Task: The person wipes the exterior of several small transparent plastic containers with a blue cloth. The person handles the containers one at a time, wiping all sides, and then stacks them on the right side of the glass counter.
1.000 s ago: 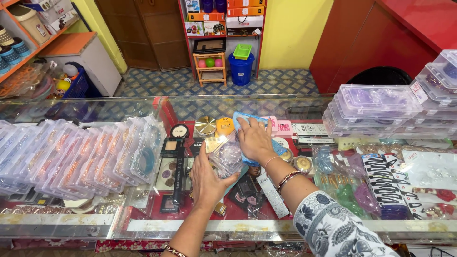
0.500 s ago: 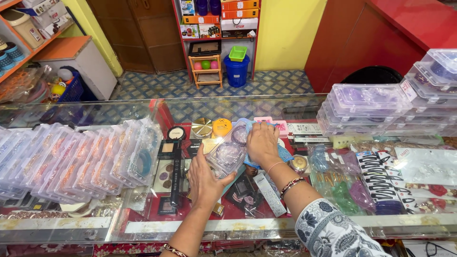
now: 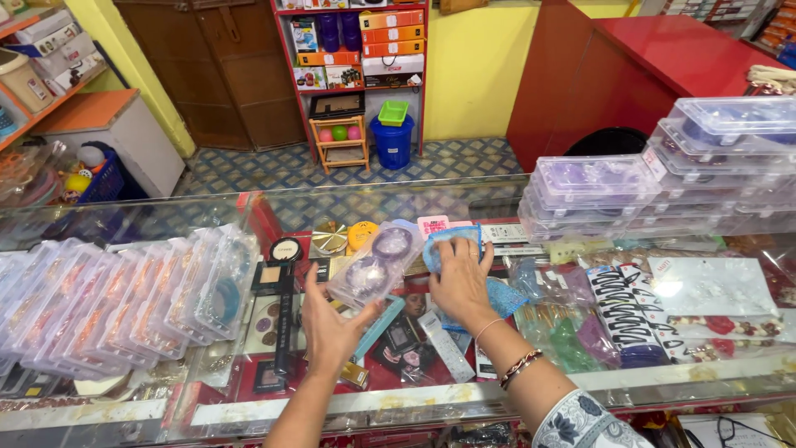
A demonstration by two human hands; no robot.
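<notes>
My left hand (image 3: pixel 327 328) holds up a clear plastic box (image 3: pixel 375 264) with purple round pieces inside, tilted over the glass counter (image 3: pixel 348 203). My right hand (image 3: pixel 461 282) presses a blue cloth (image 3: pixel 452 243) against the right end of that box; part of the cloth hangs below my wrist. A bracelet sits on my right wrist, and a patterned sleeve shows at the bottom right.
A row of clear plastic boxes (image 3: pixel 116 299) leans along the counter's left. Stacks of clear boxes (image 3: pixel 663 178) with purple items stand at the right. Packets of hair accessories (image 3: pixel 622 311) lie beside them. Cosmetics show under the glass. Shelves and a blue bin (image 3: pixel 391 141) stand beyond.
My left hand has lifted the clear box higher and tilted it. My right hand with the blue cloth has moved up against the box's right end.
</notes>
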